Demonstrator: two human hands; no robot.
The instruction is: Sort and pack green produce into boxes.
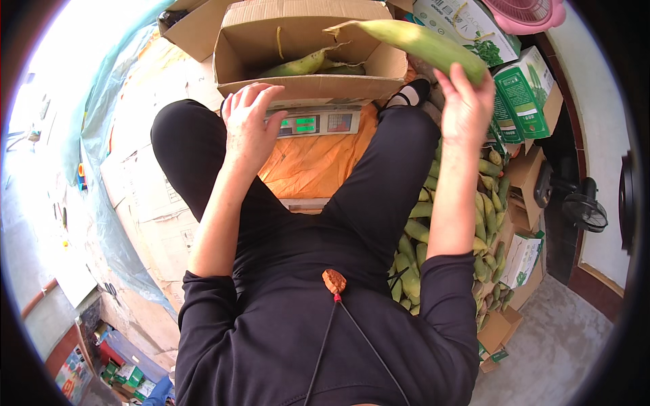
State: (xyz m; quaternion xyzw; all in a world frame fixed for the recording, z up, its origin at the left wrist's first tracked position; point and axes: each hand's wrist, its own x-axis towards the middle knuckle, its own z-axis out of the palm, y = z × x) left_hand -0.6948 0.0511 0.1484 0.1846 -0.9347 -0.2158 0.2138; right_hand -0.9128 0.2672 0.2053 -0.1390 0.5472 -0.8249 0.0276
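My right hand (467, 101) grips a long green radish (420, 42) by its thick end, held up at the right side of the box. The thin root tail of this radish points left over the box. My left hand (250, 122) is open and holds nothing, its fingers spread near the front wall of an open cardboard box (311, 86). Inside that box lie a green radish (298, 65) and, partly hidden behind it, at least one more. Beneath the box a scale (338, 122) shows a lit green display.
A large heap of green radishes (408, 257) lies beside my right leg. Green and white printed cartons (525, 95), a pink plastic basket (528, 12) and a small black fan (586, 210) stand at the right. Flattened cardboard (152, 203) and bluish plastic sheeting (112, 203) cover the left.
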